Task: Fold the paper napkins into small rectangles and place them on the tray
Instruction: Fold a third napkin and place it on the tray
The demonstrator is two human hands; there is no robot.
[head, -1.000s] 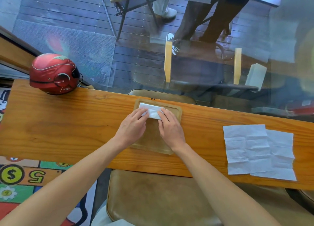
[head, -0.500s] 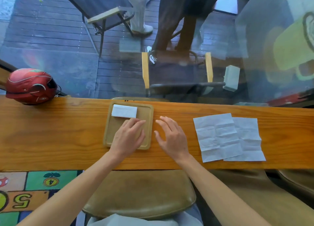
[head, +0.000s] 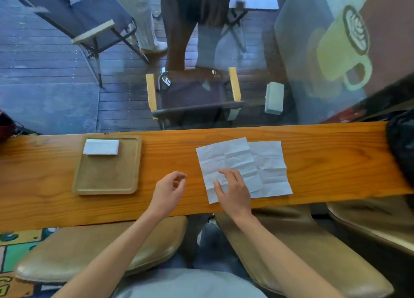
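A tan tray (head: 107, 176) lies on the wooden counter at the left. One folded white napkin (head: 101, 147) sits at its far left corner. Two unfolded, creased napkins lie overlapped to the right, the top napkin (head: 226, 158) partly covering the lower napkin (head: 271, 167). My right hand (head: 233, 192) rests on the near left part of the top napkin, its fingers spread and touching the paper. My left hand (head: 168, 192) hovers over bare wood between tray and napkins, fingers loosely curled and holding nothing.
The wooden counter (head: 336, 154) runs left to right against a glass pane. A dark bag (head: 403, 147) sits at its right end and a red helmet (head: 5, 125) at the far left edge. Padded stools stand below the counter. People and chairs are beyond the glass.
Both hands left the folded napkin on the tray and moved right. My right hand now touches the top unfolded napkin; my left hand has come off the tray.
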